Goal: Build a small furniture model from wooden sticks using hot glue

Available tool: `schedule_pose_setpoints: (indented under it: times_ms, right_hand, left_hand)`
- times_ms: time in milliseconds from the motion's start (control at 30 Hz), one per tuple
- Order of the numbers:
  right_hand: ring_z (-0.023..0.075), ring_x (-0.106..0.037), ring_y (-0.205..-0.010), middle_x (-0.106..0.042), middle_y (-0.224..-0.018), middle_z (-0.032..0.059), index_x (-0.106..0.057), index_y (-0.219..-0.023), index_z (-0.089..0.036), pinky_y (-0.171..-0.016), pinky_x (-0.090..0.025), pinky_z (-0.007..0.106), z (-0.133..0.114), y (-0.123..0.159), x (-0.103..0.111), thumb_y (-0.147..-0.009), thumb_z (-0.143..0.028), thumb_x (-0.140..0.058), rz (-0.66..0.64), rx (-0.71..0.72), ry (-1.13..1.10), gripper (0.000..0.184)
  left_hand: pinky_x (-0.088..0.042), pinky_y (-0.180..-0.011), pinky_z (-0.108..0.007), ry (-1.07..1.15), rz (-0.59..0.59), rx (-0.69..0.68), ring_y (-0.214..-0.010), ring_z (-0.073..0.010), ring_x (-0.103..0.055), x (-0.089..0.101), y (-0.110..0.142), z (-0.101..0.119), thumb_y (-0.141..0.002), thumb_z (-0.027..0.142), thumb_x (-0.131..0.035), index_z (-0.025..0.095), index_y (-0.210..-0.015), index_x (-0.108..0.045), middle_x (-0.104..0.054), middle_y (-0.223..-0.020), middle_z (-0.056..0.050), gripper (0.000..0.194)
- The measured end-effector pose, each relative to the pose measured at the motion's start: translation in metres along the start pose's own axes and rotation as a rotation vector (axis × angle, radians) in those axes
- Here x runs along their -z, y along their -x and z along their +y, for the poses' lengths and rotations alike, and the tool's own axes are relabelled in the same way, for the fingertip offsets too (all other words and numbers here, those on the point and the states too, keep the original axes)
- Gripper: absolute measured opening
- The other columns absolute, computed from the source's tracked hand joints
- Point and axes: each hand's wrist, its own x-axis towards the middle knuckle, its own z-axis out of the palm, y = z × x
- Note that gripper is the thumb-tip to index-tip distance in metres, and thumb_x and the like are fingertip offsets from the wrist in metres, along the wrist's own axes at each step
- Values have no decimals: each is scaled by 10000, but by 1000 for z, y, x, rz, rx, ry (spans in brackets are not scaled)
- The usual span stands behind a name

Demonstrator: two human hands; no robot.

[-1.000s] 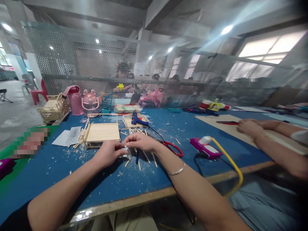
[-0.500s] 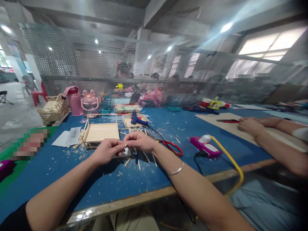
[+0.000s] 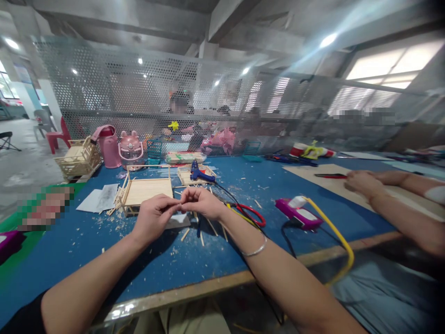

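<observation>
My left hand and my right hand meet at the fingertips above the blue table, each closed in a pinch. Whatever lies between the fingers is too small and hidden to name. Just behind my left hand is a wooden stick frame with a slatted base and upright posts. Loose wooden sticks lie beneath and beside my right hand. A pale sheet shows under the fingertips. Beyond my right hand, a blue glue gun rests on a smaller wooden frame.
A purple device with a yellow cable stands right of my forearm. Red-handled pliers lie nearer. A co-worker's hands rest over brown board. Pink bottle, clear jug and perforated screen stand behind.
My fingertips have come closer together and lifted slightly. A small pale piece that showed between them is now hidden. The co-worker's hands look almost unmoved.
</observation>
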Motion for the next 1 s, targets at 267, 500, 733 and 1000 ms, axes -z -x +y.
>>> schedule_pose_setpoints:
  times_ms: [267,500,733,1000]
  right_hand:
    - [42,-534,-551,-577,-628,-63,-496,-741,-150,-553,-395,162,0,-2,-4,-542,-158,-751,98,77,-52,323]
    - [65,-546,-572,-611,-666,-35,-507,-891,-156,-558,-400,187,0,2,-9,-592,-171,-700,96,84,82,356]
    - [93,-569,-640,-612,-687,-12,-574,-836,-137,-639,-438,240,-8,3,7,-644,-190,-631,0,18,282,207]
    - [73,-479,-545,-557,-589,-28,-592,-692,-122,-538,-372,199,-12,6,16,-658,-179,-614,-93,-97,646,71]
  left_hand:
    - [-467,-665,-254,275,-36,235,-710,-149,-607,-4,-2,1,-714,307,-613,138,-822,-666,-682,-783,-56,207]
    - [-447,-640,-243,170,-12,213,-677,-141,-590,-4,0,4,-712,285,-614,142,-753,-684,-667,-728,-52,164]
    - [-428,-663,-243,-120,-99,189,-710,-148,-589,1,-2,6,-799,282,-507,175,-845,-688,-683,-775,-44,215]
    - [-391,-642,-245,-475,-483,135,-683,-159,-561,-9,6,-5,-798,233,-498,189,-846,-704,-614,-770,-63,216]
